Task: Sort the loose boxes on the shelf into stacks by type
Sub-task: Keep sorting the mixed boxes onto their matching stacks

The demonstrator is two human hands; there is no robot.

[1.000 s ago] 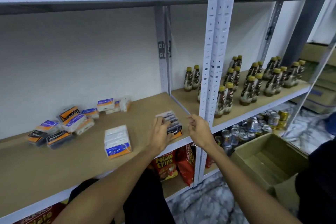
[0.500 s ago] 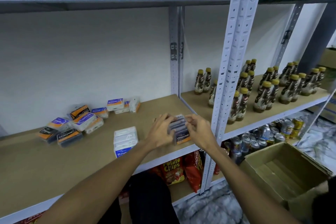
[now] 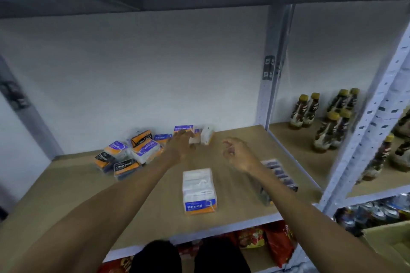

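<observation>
Orange-and-purple labelled loose boxes lie jumbled at the back of the shelf; a white "Round" stack stands in front. The left hand is stretched flat-fingered toward the jumble. The right hand hovers loosely curled, empty.

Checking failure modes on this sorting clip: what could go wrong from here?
1. The right forearm passes close by the dark stack near the front edge of the shelf; pulling back could knock it off.
2. The left hand reaches among the back boxes; the white box standing on edge there could tip.
</observation>
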